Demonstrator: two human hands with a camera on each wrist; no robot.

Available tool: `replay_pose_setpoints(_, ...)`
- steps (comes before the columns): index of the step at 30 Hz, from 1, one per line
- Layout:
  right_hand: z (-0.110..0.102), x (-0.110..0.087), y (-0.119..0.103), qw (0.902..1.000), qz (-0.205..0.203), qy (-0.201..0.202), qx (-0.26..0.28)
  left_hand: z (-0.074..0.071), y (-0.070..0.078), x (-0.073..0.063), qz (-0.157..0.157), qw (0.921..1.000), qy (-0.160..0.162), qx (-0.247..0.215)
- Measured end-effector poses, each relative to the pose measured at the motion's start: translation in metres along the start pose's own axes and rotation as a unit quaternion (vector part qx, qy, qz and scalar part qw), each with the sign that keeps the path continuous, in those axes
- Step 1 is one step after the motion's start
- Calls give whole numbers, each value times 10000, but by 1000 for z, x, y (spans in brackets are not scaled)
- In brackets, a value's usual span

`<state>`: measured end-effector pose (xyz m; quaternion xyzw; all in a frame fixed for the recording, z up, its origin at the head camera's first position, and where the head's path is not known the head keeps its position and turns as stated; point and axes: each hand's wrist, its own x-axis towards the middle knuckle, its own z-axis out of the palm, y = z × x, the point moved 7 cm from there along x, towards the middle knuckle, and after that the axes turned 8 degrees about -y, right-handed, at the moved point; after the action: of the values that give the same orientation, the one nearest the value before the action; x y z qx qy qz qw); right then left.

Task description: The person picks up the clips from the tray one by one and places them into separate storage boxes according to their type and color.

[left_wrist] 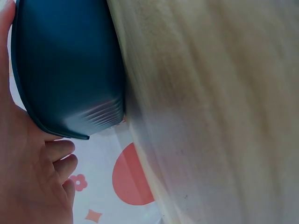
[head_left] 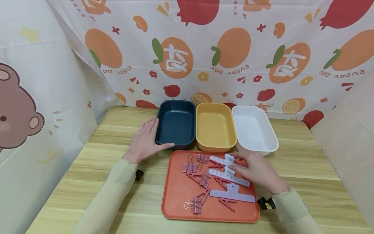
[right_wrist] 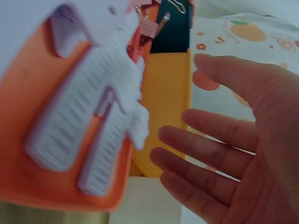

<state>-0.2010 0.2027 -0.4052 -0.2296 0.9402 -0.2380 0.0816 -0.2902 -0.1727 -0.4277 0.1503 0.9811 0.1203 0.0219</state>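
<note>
The left hand (head_left: pixel 143 142) rests against the blue bin (head_left: pixel 176 128), thumb spread from the fingers along its rim. The right hand (head_left: pixel 261 169), fingers loosely spread, is near two ruler clips (head_left: pixel 229 177) on the orange tray (head_left: pixel 175 199). A lilac clip (head_left: pixel 232 193), binder clips (head_left: pixel 190 168) and red pegs (head_left: pixel 227 203) also lie there. Behind, on the desk (head_left: pixel 304 162), a yellow bin (head_left: pixel 216 130) stands between the blue bin and a white bin (head_left: pixel 254 128).

From here, the left hand (head_left: pixel 143 141) has bare worktop (head_left: pixel 96 172) on its outer side, but the blue bin (head_left: pixel 176 126) blocks its inner side. Long clips (head_left: pixel 233 178) crowd the right hand (head_left: pixel 260 167); the white bin (head_left: pixel 254 126) stands just ahead.
</note>
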Motion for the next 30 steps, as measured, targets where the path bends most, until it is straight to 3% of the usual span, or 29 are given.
replay_pose_setpoints(12, 26, 1, 3, 9975, 31, -687, -165, 1, -2, 2, -97, 9999, -18, -60)
replay_pose_setpoints(19, 31, 1, 2, 9968, -12, -690, -410, 0, -2, 2, -165, 9996, -36, 235)
replay_pose_setpoints(30, 34, 1, 6, 9955, 256, -828, -383, -1, -1, 0, -156, 9992, 33, 363)
